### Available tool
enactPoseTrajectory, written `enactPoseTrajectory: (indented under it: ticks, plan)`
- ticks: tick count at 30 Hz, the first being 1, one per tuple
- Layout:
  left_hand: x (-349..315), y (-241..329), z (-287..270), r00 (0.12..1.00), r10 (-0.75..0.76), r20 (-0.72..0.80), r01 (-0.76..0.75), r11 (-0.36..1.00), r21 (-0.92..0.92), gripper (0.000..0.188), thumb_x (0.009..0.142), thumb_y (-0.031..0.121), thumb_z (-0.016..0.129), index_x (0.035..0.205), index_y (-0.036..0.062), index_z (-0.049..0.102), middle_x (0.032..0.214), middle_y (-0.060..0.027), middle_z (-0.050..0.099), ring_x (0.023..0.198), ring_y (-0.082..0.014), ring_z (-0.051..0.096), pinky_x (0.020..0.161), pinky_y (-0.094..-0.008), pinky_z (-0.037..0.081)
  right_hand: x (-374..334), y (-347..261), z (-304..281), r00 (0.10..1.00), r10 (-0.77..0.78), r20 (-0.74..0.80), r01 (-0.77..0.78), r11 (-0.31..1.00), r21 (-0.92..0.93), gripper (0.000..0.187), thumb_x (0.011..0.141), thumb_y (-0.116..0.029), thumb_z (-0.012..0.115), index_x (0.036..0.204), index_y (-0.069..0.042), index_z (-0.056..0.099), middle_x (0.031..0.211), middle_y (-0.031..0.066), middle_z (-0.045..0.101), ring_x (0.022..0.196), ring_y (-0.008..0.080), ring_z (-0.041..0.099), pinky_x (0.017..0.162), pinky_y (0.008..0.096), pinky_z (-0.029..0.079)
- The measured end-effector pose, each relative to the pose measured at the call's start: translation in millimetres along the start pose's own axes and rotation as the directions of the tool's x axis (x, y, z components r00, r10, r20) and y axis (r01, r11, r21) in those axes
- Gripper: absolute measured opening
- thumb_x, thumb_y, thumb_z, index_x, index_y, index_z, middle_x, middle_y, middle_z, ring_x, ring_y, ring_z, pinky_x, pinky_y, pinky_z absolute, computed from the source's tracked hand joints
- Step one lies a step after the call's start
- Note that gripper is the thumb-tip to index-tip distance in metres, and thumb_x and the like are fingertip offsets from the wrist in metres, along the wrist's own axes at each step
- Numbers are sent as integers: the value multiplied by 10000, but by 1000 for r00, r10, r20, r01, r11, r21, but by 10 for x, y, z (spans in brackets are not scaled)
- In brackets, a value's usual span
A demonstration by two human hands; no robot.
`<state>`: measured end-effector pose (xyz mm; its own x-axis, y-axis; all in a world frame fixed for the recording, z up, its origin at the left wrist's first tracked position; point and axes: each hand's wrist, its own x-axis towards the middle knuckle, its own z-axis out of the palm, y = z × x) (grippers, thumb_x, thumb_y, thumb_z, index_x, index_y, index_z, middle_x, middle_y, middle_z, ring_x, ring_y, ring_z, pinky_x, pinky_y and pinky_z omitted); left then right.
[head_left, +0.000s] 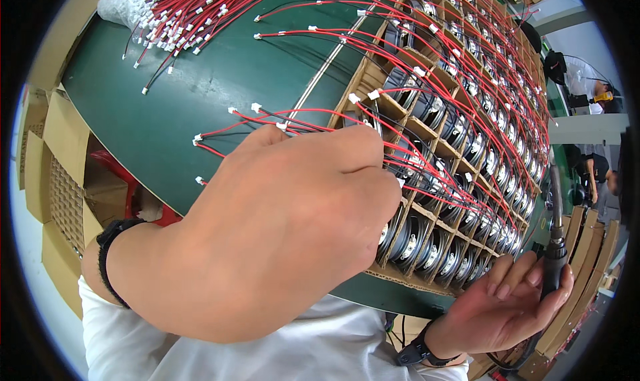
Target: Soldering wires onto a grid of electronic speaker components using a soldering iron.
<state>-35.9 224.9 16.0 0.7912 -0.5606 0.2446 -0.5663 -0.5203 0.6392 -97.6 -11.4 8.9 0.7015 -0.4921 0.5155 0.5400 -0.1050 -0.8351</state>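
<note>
Bending over a divided cardboard tray (421,284), the worker holds the left hand (300,208) above its near left corner, fingers curled together; their tips are hidden, so I cannot tell what they pinch. Round metal parts (408,246) stand on edge in the tray's cells, with white-plugged red and black leads (419,72) draped across them. The right hand (497,308), beside the near right corner, closes thumb and fingers about the dark handle of a soldering iron (554,261), tip upward. Step in hand, as judged: positioning a lead at a part. The next move would call for steadying that joint and lowering the iron's tip precisely.
</note>
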Motion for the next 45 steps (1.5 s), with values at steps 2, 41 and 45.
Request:
enactPoseTrajectory:
  ticks: [2, 41, 45]
  plan:
    - [-1, 6, 18, 1000, -9, -17, 9, 1000, -22, 202, 664, -44, 734, 806, 70, 645, 787, -40, 557, 647, -220, 576, 554, -350, 422, 8, 12, -80, 999, 10, 38, -12, 999, 35, 383, 1111, -297, 431, 1316, 15, 514, 875, 59, 478, 586, 84, 367, 496, 227, 301]
    - [-229, -663, -985, 668, -709, -227, 508, 657, -557, 163, 970, 153, 592, 1095, 49, 597, 1032, -88, 717, 816, -131, 661, 724, -253, 509, -13, 50, -230, 988, 30, 149, -50, 990, 136, 292, 1104, -278, 416, 1244, -46, 525, 893, 56, 479, 582, 73, 378, 509, 215, 300]
    - [-272, -410, -889, 753, -658, 4, 399, 453, -797, 184, 1035, 220, 589, 1123, 59, 568, 1197, -149, 665, 860, -125, 664, 783, -231, 523, 10, 12, -208, 984, 18, 177, -44, 988, 149, 302, 1093, -285, 441, 1260, -44, 515, 940, 76, 493, 608, 89, 402, 514, 222, 329]
